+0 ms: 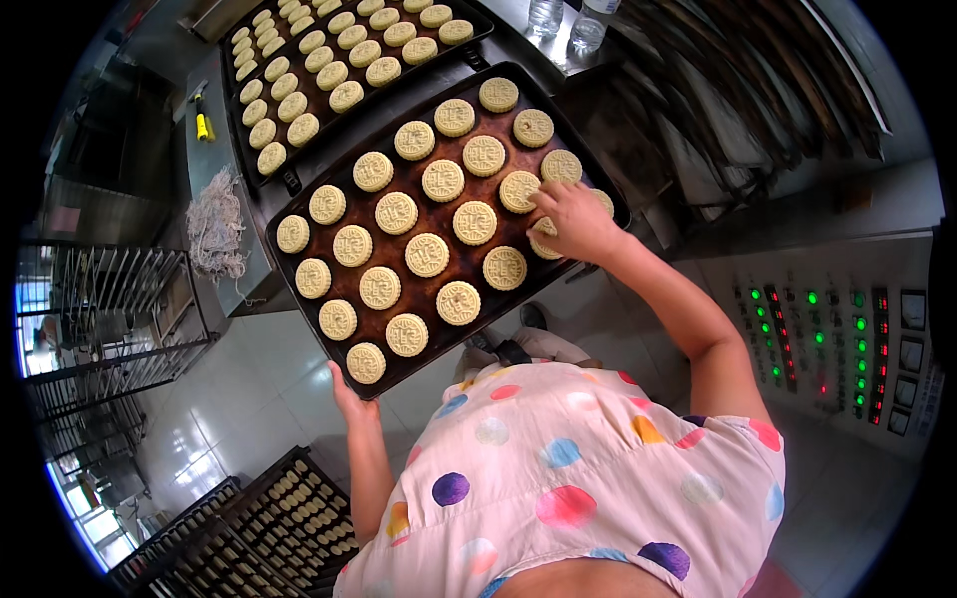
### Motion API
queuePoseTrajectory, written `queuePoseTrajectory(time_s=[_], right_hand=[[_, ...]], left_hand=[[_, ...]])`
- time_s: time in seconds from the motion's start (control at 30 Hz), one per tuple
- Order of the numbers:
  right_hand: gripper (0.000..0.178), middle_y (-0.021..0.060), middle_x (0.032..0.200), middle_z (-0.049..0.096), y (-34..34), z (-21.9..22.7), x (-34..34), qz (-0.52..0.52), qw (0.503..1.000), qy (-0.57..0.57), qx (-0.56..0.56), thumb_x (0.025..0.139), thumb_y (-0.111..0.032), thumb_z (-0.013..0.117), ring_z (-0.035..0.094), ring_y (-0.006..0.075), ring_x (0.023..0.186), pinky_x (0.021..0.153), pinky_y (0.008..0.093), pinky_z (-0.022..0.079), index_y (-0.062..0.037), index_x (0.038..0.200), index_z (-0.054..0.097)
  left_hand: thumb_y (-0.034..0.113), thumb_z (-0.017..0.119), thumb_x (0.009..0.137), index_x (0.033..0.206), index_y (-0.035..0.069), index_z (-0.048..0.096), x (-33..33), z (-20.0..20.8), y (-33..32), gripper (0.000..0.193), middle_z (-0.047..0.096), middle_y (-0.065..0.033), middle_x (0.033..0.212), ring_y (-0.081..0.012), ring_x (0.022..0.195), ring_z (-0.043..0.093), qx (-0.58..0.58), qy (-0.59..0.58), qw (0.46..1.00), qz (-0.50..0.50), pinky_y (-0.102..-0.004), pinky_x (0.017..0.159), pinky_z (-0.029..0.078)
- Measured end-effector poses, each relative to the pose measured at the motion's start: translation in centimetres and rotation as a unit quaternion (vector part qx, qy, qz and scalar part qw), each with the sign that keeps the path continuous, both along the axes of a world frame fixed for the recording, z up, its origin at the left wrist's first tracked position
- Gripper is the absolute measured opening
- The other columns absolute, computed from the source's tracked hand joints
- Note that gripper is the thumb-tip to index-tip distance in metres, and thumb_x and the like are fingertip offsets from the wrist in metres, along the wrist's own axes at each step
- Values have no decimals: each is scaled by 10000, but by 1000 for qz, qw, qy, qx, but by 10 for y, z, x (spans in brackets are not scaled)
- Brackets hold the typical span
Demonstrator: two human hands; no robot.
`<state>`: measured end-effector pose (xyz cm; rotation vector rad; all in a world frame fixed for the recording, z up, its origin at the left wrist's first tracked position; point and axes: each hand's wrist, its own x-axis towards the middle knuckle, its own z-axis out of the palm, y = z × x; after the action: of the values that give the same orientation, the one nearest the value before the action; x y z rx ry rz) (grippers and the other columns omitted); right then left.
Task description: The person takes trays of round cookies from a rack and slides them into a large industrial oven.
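A dark baking tray (399,377) holds rows of round, pale mooncakes (428,255) with embossed tops and fluted edges. My left hand (352,401) grips the tray's near left corner, its fingers partly hidden beneath. Over the tray's right side, my right hand (578,221) is bent down among the mooncakes, thumb and fingers apart. Its fingertips reach the edge of one mooncake (517,191), while the thumb lies by a partly covered mooncake (544,245). No mooncake shows lifted in that hand. The far edge of the tray lies against a metal table.
More trays of mooncakes (346,97) stand on the metal table behind. A yellow-handled tool (202,125) and a stringy rag (216,224) lie at its left. Water bottles (590,28) are at the back. A control panel (837,339) with lights is right; racks (110,309) stand left; loaded trays (269,528) sit low.
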<state>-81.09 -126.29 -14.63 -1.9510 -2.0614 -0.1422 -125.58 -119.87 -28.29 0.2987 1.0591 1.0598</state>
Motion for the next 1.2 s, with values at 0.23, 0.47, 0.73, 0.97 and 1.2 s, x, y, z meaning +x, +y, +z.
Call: queuePoseTrajectory(time_s=[0.23, 0.47, 0.73, 0.97, 1.2], right_hand=[[564, 110, 1120, 501, 102, 5, 20, 20, 999, -34, 36, 678, -278, 718, 531, 292, 988, 827, 395, 449, -107, 1166, 492], [657, 127, 1086, 511, 158, 7, 15, 26, 989, -101, -102, 647, -353, 736, 526, 288, 1015, 830, 387, 452, -142, 1215, 483], [552, 104, 1045, 536, 166, -7, 14, 58, 973, -189, -118, 660, -311, 703, 533, 249, 976, 788, 358, 432, -124, 1149, 529], [519, 98, 994, 540, 156, -8, 27, 53, 990, -127, 11, 678, -401, 700, 546, 261, 945, 813, 377, 430, -87, 1062, 550], [596, 116, 988, 528, 195, 17, 33, 26, 997, -46, 58, 682, -420, 706, 542, 283, 949, 801, 386, 455, -101, 1147, 516]], left_hand=[[518, 472, 882, 1301, 67, 406, 2, -6, 7, 619, 472, -89, 1304, -283, 1166, 480, -4, 7, 1000, 15, -480, 954, 408], [511, 475, 884, 1289, 55, 419, 2, -10, 8, 612, 481, -86, 1297, -268, 1169, 480, -7, 17, 999, 30, -445, 965, 406], [500, 472, 889, 1283, 54, 423, 5, -6, 10, 598, 487, -87, 1289, -269, 1157, 488, -12, 14, 999, 44, -441, 957, 414], [488, 466, 896, 1277, 51, 428, 9, -1, 12, 580, 500, -92, 1274, -267, 1146, 498, -16, 12, 999, 48, -434, 954, 421], [478, 459, 903, 1281, 45, 420, 8, -2, 13, 576, 496, -95, 1278, -264, 1149, 497, -11, 19, 999, 45, -430, 951, 423]])
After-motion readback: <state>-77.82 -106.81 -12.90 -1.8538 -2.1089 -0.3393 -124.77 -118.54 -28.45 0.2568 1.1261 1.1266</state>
